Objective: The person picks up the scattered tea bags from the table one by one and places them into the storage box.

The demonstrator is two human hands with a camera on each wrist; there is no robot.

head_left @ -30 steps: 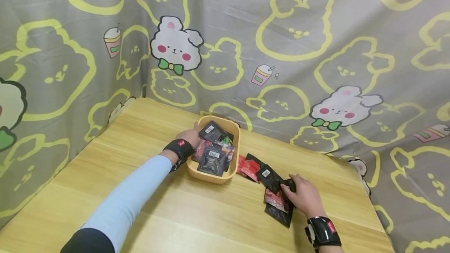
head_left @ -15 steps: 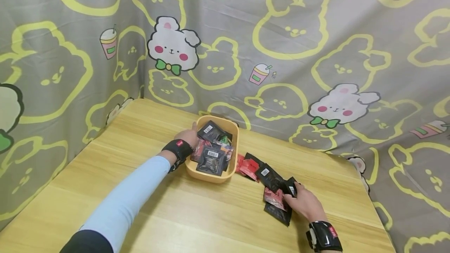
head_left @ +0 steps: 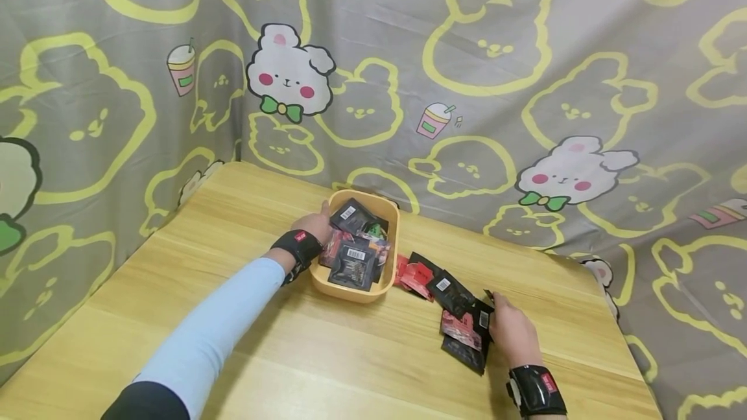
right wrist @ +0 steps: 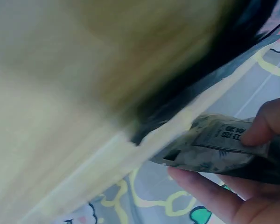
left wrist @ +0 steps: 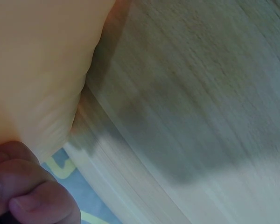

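A yellow plastic container (head_left: 353, 293) stands on the table, with several black and red packets (head_left: 352, 264) inside. My left hand (head_left: 312, 229) holds its left side, the thumb up by the rim; in the left wrist view the fingers (left wrist: 32, 191) are curled close to the outer wall (left wrist: 37, 74). My right hand (head_left: 513, 329) is at the right end of a row of loose packets. Between its thumb and fingers it pinches a small flat packet (right wrist: 214, 154) with a printed label, seen almost edge-on in the head view.
Loose black packets (head_left: 450, 293) and red packets (head_left: 417, 277) overlap in a bent row from the container's right side towards my right hand. A patterned grey curtain (head_left: 373, 83) hangs behind and beside the wooden table (head_left: 327, 368).
My right hand has drawn slightly right, lifting and tilting a packet off the right end of the row and uncovering another black one. My left hand and the container have stayed put.
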